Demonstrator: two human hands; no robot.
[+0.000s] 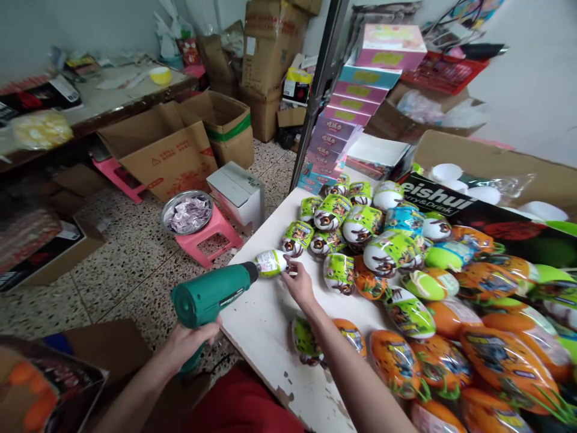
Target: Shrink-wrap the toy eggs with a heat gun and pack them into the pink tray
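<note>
My left hand (195, 341) is wrapped round the handle of a green heat gun (211, 297). The gun's black nozzle points right, close to a green-and-white plastic egg (269, 263) with a printed wrap. That egg lies on its side near the edge of the white table (264, 322). With fingers closed on the egg's right end, my right hand (298, 282) holds it. Several similar green-and-white eggs (332, 211) stand just beyond. Under my right forearm sit another green egg (305, 341) and an orange one (350, 337), partly covered.
Orange carrot-like containers (509, 361) crowd the table's right side. Stacked pink and purple boxes (331, 135) rise at the back beside a dark metal post (318, 90). A pink stool (210, 237) bears a metal bowl (169, 224) of small packets. Open cartons (166, 159) stand on the floor.
</note>
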